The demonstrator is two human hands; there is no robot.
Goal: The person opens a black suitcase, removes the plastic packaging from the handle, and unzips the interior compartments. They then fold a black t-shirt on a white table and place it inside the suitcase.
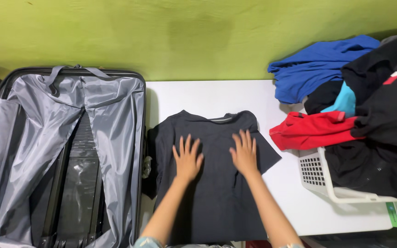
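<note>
Under your flat, open left hand (187, 159) and right hand (244, 154), the dark grey T-shirt (212, 183) lies spread but unfolded, while the open suitcase (60, 156) left of them holds no clothes.

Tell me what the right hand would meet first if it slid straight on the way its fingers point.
The right hand lies flat on the dark grey T-shirt, fingers aimed at the wall. It would probably cross the shirt's collar, then bare white table, then the green wall.
</note>
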